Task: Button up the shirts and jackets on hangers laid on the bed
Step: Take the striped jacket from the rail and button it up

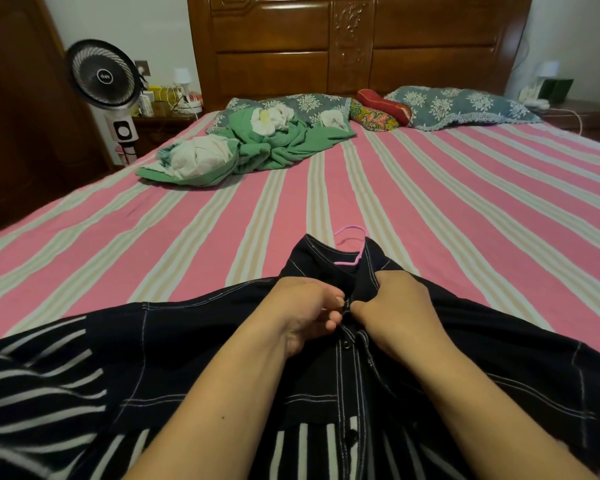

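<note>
Head view: left hand [302, 313] and right hand [392, 306] each pinch the dark shirt [222, 358] placket on its pink hanger [352, 247].

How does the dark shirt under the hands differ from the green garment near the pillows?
The dark shirt lies spread out on a pink hanger, with both hands pinching its front; the green garment lies crumpled, untouched, with no hanger visible. The dark shirt is nearest the camera; the green garment lies far up the bed. Both rest on the striped sheet.
</note>
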The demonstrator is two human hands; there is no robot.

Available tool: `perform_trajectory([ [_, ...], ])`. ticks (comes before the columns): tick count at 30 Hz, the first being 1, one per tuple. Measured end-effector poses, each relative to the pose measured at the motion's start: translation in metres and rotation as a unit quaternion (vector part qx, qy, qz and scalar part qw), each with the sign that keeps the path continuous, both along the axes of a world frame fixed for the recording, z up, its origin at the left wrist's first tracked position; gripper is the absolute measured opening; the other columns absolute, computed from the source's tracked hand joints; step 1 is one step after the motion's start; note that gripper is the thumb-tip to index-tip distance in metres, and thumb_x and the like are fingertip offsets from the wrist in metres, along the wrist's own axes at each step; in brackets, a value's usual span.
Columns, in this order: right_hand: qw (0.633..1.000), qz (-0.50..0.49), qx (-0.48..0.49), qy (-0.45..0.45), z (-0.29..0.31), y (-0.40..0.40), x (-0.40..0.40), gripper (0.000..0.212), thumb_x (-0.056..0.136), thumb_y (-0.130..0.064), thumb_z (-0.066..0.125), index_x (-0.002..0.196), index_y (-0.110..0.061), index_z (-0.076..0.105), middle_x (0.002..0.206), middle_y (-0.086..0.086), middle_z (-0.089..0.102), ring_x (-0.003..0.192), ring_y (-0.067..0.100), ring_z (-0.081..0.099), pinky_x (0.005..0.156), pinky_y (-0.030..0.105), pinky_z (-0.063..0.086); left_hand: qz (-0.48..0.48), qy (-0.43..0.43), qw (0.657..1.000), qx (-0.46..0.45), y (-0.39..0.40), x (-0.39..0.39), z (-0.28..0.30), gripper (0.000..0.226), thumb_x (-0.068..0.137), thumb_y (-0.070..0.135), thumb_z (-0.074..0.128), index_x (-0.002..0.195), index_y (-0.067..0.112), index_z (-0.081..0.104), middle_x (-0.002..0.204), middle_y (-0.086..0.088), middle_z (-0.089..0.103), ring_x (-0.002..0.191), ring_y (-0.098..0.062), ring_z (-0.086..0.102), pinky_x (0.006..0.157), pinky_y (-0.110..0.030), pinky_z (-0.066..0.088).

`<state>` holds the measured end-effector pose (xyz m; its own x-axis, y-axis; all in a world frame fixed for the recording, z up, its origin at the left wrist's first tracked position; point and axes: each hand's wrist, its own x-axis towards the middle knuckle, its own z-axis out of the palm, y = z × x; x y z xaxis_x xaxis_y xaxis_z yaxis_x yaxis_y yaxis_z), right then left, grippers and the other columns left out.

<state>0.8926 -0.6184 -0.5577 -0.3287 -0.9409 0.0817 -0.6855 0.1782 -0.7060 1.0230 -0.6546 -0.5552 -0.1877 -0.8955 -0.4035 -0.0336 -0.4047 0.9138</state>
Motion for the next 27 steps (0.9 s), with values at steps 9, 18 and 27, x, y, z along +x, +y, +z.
perform_trajectory([
  [9,0.992,-0.034,-0.027,-0.12,0.01,0.04,0.014,0.011,0.077,-0.013,0.074,0.069,-0.012,0.065,0.064,0.0,0.066,0.066,0.019,0.061,0.057,0.028,0.044,0.08,0.048,0.995,0.021,0.043,0.002,0.01,0.021,0.09,-0.01,0.054,0.083,0.001,0.07,0.065,-0.007,0.063,0.042,-0.008,0.053,0.042,-0.016,0.043],
  [18,0.951,-0.047,-0.06,-0.3,0.003,0.084,0.035,0.001,0.082,-0.002,0.074,0.082,-0.003,0.073,0.076,0.016,0.074,0.07,0.026,0.068,0.068,0.038,0.056,0.11,0.101,0.988,-0.044,0.086,0.011,-0.011,0.011,0.096,-0.003,0.061,0.094,0.004,0.07,0.072,-0.011,0.067,0.049,-0.008,0.057,0.049,-0.019,0.048],
  [27,0.935,-0.047,-0.073,-0.345,-0.009,0.082,0.031,0.005,0.087,-0.003,0.071,0.083,-0.003,0.074,0.076,0.016,0.074,0.073,0.031,0.073,0.07,0.041,0.06,0.103,-0.026,0.979,-0.176,0.08,0.005,-0.022,0.015,0.096,0.004,0.061,0.097,0.012,0.074,0.071,-0.006,0.069,0.051,-0.01,0.06,0.051,-0.023,0.052],
])
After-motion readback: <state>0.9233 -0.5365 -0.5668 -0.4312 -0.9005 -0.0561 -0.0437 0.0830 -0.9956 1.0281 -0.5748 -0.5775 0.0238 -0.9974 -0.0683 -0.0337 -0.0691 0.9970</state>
